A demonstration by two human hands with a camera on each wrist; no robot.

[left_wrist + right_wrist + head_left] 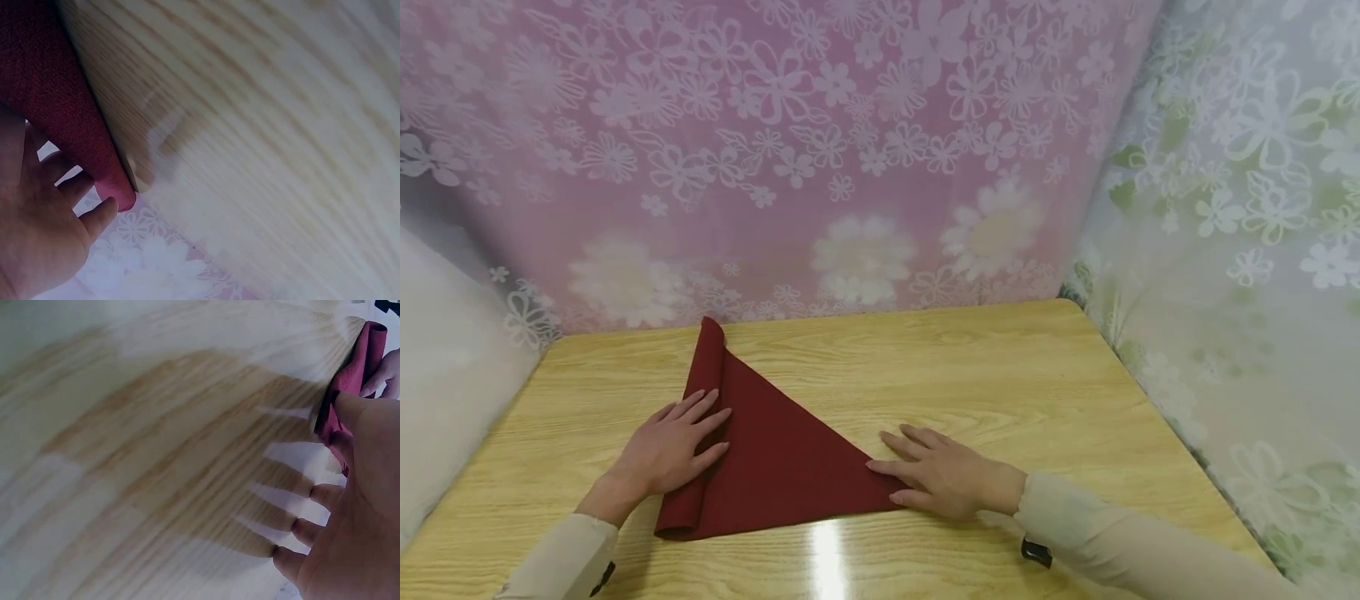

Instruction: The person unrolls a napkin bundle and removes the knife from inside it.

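A dark red cloth (782, 454) lies on the wooden table as a triangle, its left side rolled into a flat tube. My left hand (670, 446) rests on that rolled edge (706, 362), fingers spread across it. In the left wrist view the roll (69, 106) runs alongside the fingers of the left hand (44, 219). At the cloth's right point, my right hand (943, 475) touches the tip with thumb and index finger, the other fingers stretched out over the wood. The right wrist view shows the right hand (356, 506) with its thumb at the cloth (350, 381).
The wooden table (970, 375) has rounded corners. A pink flowered curtain (850, 167) hangs behind its far edge, and a white and green flowered sheet (1240, 250) is along the right side. Pale sheeting (452, 358) stands at the left.
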